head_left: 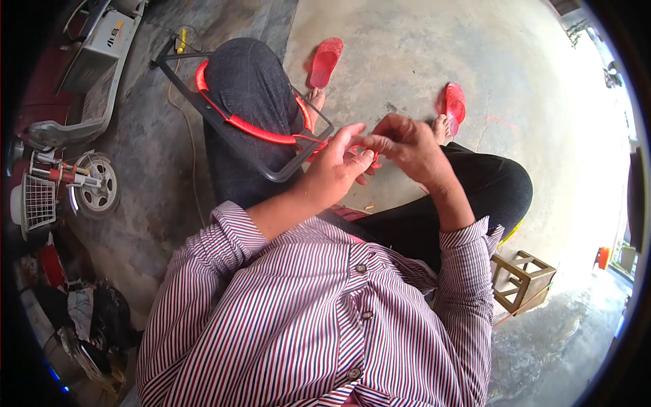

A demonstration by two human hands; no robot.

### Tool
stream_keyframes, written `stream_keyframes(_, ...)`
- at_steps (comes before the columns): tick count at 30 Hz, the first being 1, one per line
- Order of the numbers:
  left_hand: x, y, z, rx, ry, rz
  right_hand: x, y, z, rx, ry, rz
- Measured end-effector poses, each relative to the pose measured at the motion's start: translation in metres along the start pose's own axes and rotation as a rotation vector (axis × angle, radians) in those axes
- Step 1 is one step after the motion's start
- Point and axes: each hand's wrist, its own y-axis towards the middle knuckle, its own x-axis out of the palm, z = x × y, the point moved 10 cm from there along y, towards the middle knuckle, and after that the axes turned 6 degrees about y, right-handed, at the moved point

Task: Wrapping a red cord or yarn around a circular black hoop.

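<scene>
Over my raised left knee lies a dark, roughly rectangular frame [293, 165]. Glossy red cord [261, 133] is wound tightly in bands along an inner bar of it. From that winding a loose red strand runs to my hands. My left hand [338, 165] has its fingers bent around the strand, thumb on top, beside the frame's near right corner. Close to its right, my right hand [409, 148] is curled in a pinch at the strand; its fingertips partly hide what they grip.
Two red slippers [327, 61] [456, 108] lie by my bare feet. A wooden stool [522, 279] stands at the right. At the left are a scooter-like vehicle [102, 74], a wheel [96, 186] and a basket [39, 202]. A yellow-handled tool [181, 41] rests beyond the frame.
</scene>
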Motion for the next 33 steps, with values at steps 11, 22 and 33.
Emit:
stream_keyframes(11, 0.001, 0.015, -0.012, -0.15, -0.147, -0.044, -0.02, -0.006, -0.003, 0.069, 0.599, 0.117)
stream_keyframes(22, 0.024, 0.02, 0.013, 0.081, -0.121, -0.176, 0.029, -0.021, -0.041, -0.038, 1.518, -0.492)
stream_keyframes(33, 0.022, -0.008, 0.059, 0.437, 0.584, -0.093, 0.038, -0.02, -0.019, 0.121, 1.238, -0.492)
